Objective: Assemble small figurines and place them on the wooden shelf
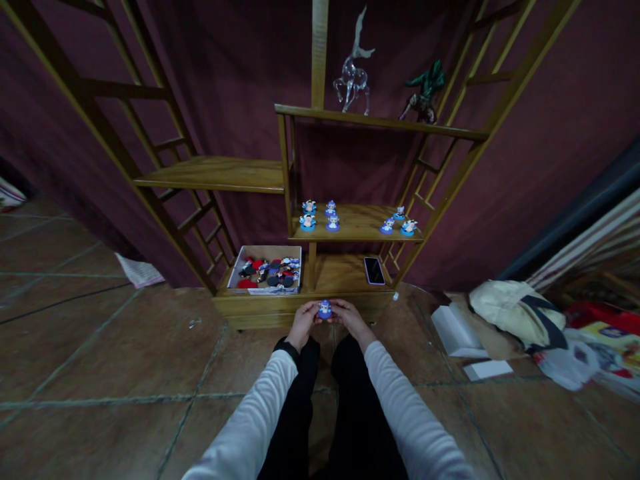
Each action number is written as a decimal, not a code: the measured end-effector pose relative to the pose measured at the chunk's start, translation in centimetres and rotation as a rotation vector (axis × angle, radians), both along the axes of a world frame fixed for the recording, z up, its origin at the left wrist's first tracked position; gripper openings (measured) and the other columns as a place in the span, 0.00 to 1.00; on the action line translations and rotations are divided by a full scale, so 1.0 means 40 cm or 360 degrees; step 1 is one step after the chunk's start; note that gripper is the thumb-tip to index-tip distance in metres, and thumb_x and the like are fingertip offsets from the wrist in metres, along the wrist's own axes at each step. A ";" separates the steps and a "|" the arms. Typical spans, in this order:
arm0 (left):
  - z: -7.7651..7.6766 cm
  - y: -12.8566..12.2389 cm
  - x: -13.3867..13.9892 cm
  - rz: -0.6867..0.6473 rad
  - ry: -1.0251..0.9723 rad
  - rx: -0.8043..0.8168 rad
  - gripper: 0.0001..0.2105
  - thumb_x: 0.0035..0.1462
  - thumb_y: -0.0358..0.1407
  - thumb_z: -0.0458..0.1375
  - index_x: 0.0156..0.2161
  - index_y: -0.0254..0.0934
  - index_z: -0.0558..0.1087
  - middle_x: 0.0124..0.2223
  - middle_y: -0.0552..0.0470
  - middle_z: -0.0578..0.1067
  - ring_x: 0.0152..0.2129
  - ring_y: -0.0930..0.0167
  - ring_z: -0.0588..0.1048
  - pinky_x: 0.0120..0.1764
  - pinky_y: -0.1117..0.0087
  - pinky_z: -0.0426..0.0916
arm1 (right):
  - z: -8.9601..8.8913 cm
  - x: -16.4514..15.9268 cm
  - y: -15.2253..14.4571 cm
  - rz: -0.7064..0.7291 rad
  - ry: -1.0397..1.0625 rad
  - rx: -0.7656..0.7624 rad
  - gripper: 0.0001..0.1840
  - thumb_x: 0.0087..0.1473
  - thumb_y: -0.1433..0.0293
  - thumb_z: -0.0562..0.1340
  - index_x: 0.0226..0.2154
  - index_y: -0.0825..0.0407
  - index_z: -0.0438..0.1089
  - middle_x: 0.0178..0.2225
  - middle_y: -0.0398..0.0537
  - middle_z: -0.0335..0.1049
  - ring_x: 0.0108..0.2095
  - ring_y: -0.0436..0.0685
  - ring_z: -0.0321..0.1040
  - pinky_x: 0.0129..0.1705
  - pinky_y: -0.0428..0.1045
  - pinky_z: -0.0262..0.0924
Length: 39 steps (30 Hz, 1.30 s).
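Observation:
A small purple-and-white figurine [325,309] on a round purple base is held upright between both hands, in front of the shelf's low drawer front. My left hand [305,322] grips it from the left, fingers closed at its base. From the other side my right hand [349,317] closes on the same figurine. Similar figurines stand on the middle shelf [357,230]: a blue-based pair [308,223] and a purple-based pair [333,223] at its left, and three more [387,225] at its right. An open box [233,279] of jumbled figurines sits on the bottom board.
A phone [374,271] lies on the bottom board at right. Above stand a clear deer statue [353,79] and a dark green figure [427,90]. White boxes [457,331], a pale bag [515,310] and plastic bags [570,360] lie on the floor at right.

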<state>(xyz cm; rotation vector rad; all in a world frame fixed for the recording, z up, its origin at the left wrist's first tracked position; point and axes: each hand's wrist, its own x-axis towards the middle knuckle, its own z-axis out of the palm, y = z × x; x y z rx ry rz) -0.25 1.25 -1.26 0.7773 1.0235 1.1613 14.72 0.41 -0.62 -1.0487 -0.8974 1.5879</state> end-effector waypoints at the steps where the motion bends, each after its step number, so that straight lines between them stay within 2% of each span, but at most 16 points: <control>1: -0.001 0.001 0.000 0.0000 -0.0004 0.0000 0.11 0.42 0.37 0.63 0.33 0.33 0.75 0.26 0.52 0.74 0.18 0.78 0.69 0.21 0.78 0.64 | 0.001 0.000 0.000 -0.0002 0.0012 -0.0008 0.18 0.35 0.62 0.69 0.32 0.52 0.72 0.31 0.45 0.73 0.29 0.53 0.70 0.32 0.49 0.66; 12: -0.009 0.009 -0.001 0.0011 -0.0138 -0.0100 0.10 0.43 0.35 0.64 0.32 0.32 0.74 0.26 0.51 0.75 0.20 0.77 0.71 0.27 0.75 0.68 | 0.015 0.000 -0.005 0.0021 0.0110 -0.0021 0.19 0.33 0.64 0.70 0.32 0.53 0.72 0.32 0.47 0.74 0.33 0.55 0.71 0.36 0.50 0.67; 23: 0.003 0.001 0.000 -0.0078 -0.0185 -0.0080 0.12 0.42 0.34 0.65 0.34 0.30 0.76 0.32 0.44 0.78 0.29 0.71 0.75 0.37 0.69 0.70 | 0.000 -0.003 -0.001 -0.0076 0.0120 -0.0047 0.18 0.34 0.64 0.70 0.31 0.53 0.71 0.28 0.45 0.73 0.26 0.51 0.70 0.34 0.50 0.67; 30: 0.021 -0.011 -0.001 -0.0285 -0.0129 0.0033 0.18 0.38 0.34 0.67 0.39 0.32 0.76 0.39 0.43 0.78 0.34 0.69 0.75 0.44 0.67 0.66 | 0.014 -0.001 -0.007 -0.0070 0.0115 -0.0075 0.18 0.35 0.63 0.69 0.31 0.53 0.71 0.28 0.46 0.73 0.28 0.51 0.70 0.36 0.49 0.66; 33: 0.024 -0.013 -0.003 -0.0346 -0.0105 0.0097 0.21 0.37 0.35 0.68 0.41 0.33 0.76 0.40 0.44 0.77 0.36 0.67 0.75 0.45 0.66 0.65 | 0.015 -0.001 -0.008 -0.0086 0.0120 -0.0072 0.19 0.35 0.62 0.70 0.32 0.53 0.71 0.28 0.46 0.73 0.28 0.52 0.70 0.36 0.50 0.66; 39: 0.021 -0.012 -0.004 -0.0291 -0.0070 0.0068 0.22 0.35 0.34 0.69 0.41 0.33 0.76 0.37 0.44 0.78 0.33 0.68 0.75 0.41 0.67 0.66 | 0.016 0.002 -0.008 -0.0080 0.0075 -0.0070 0.21 0.33 0.61 0.70 0.33 0.52 0.72 0.29 0.46 0.74 0.28 0.52 0.70 0.35 0.49 0.65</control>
